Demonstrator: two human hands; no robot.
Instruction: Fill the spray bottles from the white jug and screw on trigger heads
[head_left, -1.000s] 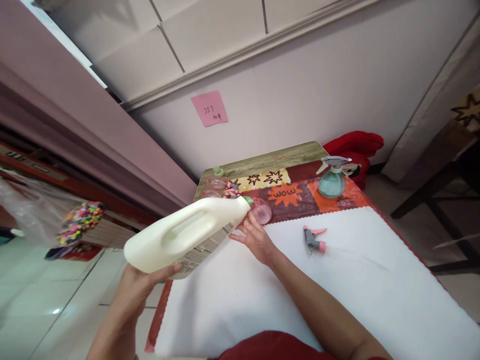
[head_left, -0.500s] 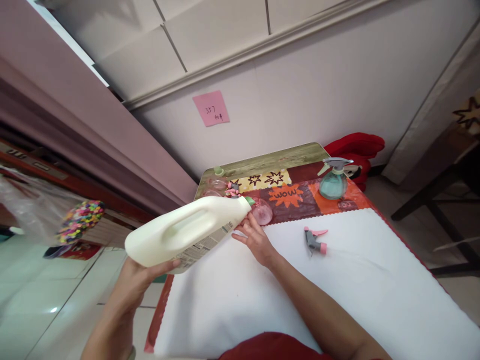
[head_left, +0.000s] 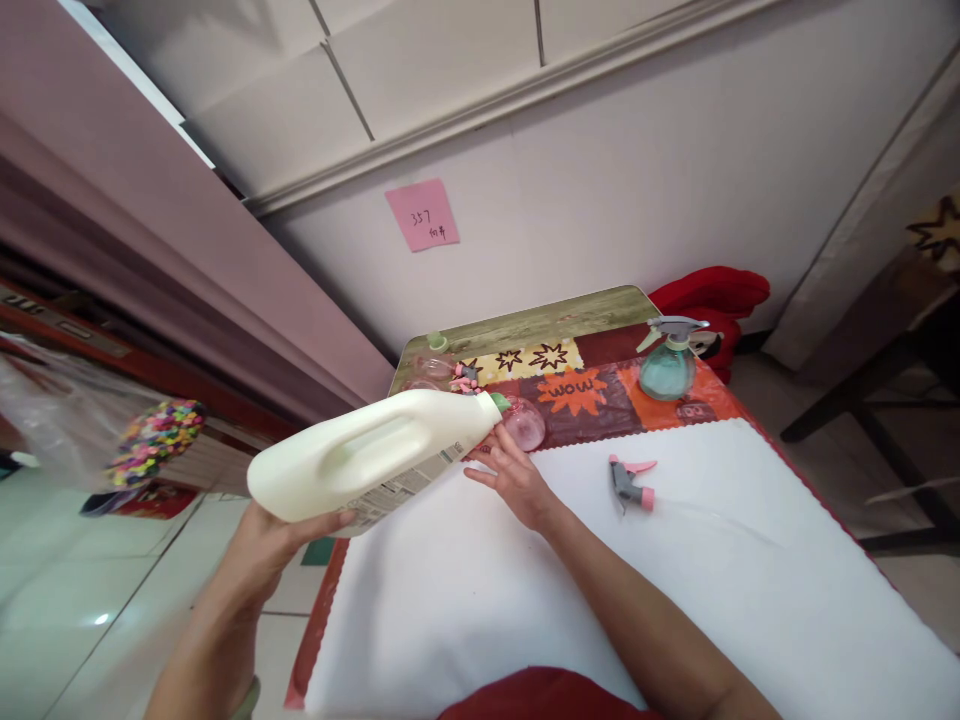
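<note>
A large cream detergent bottle (head_left: pixel 405 435) with a moulded handle and printed label lies tilted across my view, its green spout (head_left: pixel 498 402) lower than its base in my grasp. My left hand (head_left: pixel 277 545) grips the bottle near its base, thumb along the label side. Under the neck, the fingers of my right hand (head_left: pixel 521 485) steady the bottle. A round pink transparent spray bottle (head_left: pixel 526 424) without its head stands right at the spout; its mouth is partly hidden. Right of my right hand, a grey and pink spray head (head_left: pixel 630 487) with a clear tube lies on the white mat.
A teal spray bottle (head_left: pixel 667 368) stands at the table's back right. More pink spray bottles (head_left: pixel 435 372) and a pale green cap (head_left: pixel 437 342) sit at the back left. The white mat (head_left: pixel 450 620) covers the front. A pink note (head_left: pixel 422 215) is on the wall.
The base of the detergent bottle and my left hand have shifted slightly up and left. The spout stays at the pink bottle, and my right hand is almost still.
</note>
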